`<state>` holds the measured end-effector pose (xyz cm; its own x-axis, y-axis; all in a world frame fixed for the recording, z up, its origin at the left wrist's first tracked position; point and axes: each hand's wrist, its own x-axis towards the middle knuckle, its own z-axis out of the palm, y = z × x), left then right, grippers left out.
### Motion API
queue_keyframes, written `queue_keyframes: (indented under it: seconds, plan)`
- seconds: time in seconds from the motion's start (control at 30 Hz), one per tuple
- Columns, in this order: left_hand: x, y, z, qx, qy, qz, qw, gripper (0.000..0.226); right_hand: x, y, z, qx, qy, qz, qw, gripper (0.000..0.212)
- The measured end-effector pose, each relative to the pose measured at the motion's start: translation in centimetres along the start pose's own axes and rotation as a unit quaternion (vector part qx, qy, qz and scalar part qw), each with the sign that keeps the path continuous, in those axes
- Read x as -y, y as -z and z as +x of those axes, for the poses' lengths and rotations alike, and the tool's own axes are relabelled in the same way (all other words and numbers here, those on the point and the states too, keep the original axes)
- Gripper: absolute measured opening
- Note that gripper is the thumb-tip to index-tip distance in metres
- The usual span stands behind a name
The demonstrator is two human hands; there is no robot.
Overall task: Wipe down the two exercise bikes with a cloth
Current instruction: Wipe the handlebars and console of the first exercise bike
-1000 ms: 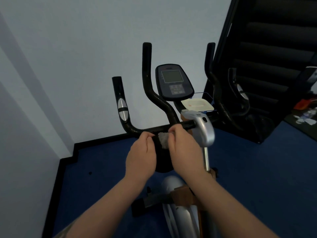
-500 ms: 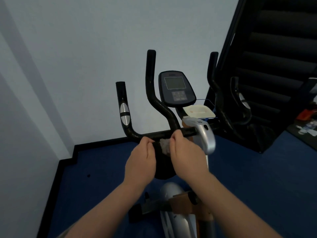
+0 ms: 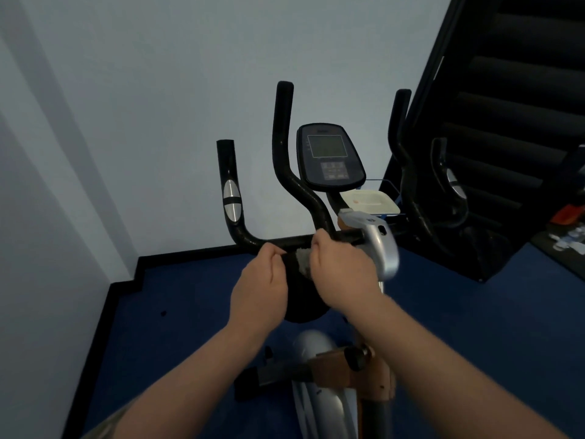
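Both hands pinch a grey cloth (image 3: 303, 258) just below the exercise bike's black handlebar (image 3: 285, 240): left hand (image 3: 259, 293) grips its left end, right hand (image 3: 342, 267) its right end.

Handlebars crowd the middle, open floor to the left

Upright black handlebar prongs (image 3: 284, 137) and the console (image 3: 329, 158) block the way ahead; blue floor (image 3: 177, 312) lies open leftward (dark stairs (image 3: 512, 122) wall the right).

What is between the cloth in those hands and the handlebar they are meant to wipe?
Nothing visible. Both the left hand and right hand hold the grey cloth just in front of the handlebar crossbar, near its middle. Whether the cloth already touches the bar cannot be told from this view.
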<state>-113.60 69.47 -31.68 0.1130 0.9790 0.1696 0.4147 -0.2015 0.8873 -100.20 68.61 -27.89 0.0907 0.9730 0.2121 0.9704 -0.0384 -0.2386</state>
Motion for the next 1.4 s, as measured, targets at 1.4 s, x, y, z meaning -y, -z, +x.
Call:
queue_keyframes:
  seconds: [1.4]
  plan:
    - [-1.6,1.0,1.0,0.041,-0.137,0.028,0.989,0.053,-3.5,2.2,1.3,0.110,-0.009,0.371,0.922,0.021]
